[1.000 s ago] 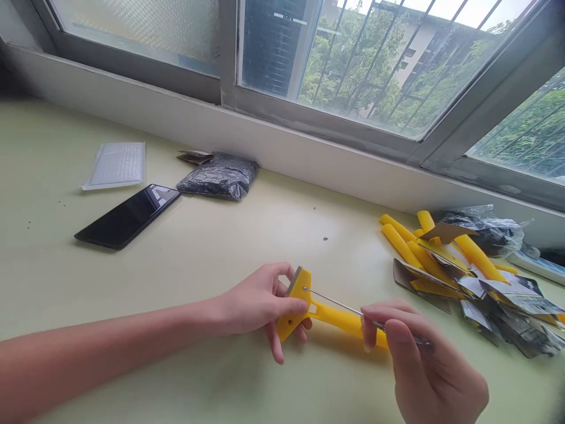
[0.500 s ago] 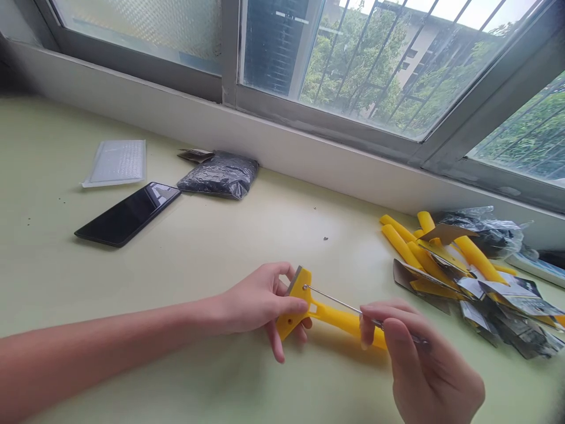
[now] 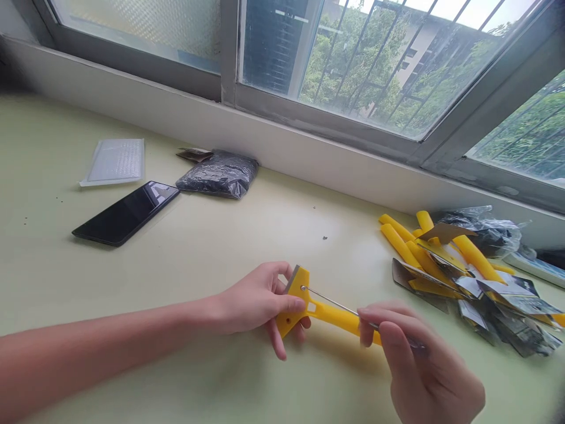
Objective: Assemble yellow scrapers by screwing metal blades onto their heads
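A yellow scraper (image 3: 335, 316) with a grey blade edge is gripped at its head by my left hand (image 3: 265, 303), the thumb lying across the front. Its handle points right and passes behind the fingers of my right hand (image 3: 419, 353). That hand is closed on a screwdriver (image 3: 333, 302) with a thin metal shaft. The shaft's tip touches a small screw (image 3: 303, 288) in the upper part of the scraper head. Lower on the head, a dark screw hole (image 3: 288, 321) shows. My right palm hides most of the screwdriver's handle.
At the right lies a pile of yellow scrapers (image 3: 404, 247) with cardboard and plastic packaging (image 3: 512, 300). A black phone (image 3: 126, 212), a clear-wrapped white packet (image 3: 115, 162) and a dark plastic bag (image 3: 220, 174) lie at the left. Beyond my hands is a tiny metal piece (image 3: 325, 238).
Both hands, the scraper and the screwdriver appear slightly further left, as does the whole scene. The screwdriver tip stays on the screw, and both grips are the same.
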A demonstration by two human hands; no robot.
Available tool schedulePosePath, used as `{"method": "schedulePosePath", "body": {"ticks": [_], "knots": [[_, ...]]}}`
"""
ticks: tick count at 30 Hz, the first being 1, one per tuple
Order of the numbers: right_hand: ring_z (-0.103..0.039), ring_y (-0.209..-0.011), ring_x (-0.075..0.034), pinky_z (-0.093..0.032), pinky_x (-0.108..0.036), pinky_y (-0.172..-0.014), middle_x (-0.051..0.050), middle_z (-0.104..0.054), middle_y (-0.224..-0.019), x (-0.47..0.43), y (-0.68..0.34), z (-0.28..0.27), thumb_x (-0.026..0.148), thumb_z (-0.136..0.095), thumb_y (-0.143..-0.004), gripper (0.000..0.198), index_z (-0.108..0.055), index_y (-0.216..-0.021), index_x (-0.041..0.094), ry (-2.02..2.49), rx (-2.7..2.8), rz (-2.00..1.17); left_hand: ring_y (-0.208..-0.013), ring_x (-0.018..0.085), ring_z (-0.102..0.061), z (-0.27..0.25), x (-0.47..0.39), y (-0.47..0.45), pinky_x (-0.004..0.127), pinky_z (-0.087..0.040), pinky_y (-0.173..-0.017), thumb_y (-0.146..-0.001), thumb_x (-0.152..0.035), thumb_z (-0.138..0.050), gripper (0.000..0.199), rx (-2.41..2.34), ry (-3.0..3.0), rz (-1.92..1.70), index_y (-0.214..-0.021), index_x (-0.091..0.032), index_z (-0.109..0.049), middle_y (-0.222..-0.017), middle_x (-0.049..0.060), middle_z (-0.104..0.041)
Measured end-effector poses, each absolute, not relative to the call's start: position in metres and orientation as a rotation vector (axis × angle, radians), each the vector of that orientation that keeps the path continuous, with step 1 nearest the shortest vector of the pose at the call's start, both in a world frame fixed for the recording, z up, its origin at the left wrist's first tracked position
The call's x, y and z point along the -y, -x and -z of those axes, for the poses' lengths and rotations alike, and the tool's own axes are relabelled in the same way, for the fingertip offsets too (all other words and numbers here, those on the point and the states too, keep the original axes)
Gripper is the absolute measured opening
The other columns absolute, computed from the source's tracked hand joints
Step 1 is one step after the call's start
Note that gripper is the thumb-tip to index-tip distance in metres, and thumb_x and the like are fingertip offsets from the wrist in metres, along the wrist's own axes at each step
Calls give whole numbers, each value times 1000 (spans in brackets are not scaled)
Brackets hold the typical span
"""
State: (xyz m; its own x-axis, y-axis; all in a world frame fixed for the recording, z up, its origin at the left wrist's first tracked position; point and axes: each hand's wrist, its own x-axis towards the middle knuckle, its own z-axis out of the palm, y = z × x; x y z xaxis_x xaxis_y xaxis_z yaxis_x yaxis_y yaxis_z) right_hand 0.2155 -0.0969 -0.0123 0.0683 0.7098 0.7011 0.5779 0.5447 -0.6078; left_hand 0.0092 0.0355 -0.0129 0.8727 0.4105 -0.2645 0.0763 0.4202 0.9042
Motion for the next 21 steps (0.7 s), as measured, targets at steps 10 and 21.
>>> {"method": "schedulePosePath", "body": {"ticks": [10,21], "knots": [[-65,-75,-14,-54,-26,-57,-5,-66,-84,97,-214,8,-1,-54,-91,28,-71,-107,14,1095,1681,-69,-78,26,-75,10,-34,-10,28,-61,-46,-88,-31,-70,34,-515,-1128,-237,-100,-17,-42,-90,15,-74],[-65,-72,-15,-53,-27,-55,-6,-65,-83,96,-213,8,-2,-55,-90,29,-72,-107,15,1102,1669,-61,-73,22,-73,13,-34,-11,28,-61,-50,-86,-35,-72,37,-510,-1132,-232,-100,-17,-43,-87,13,-73]]}}
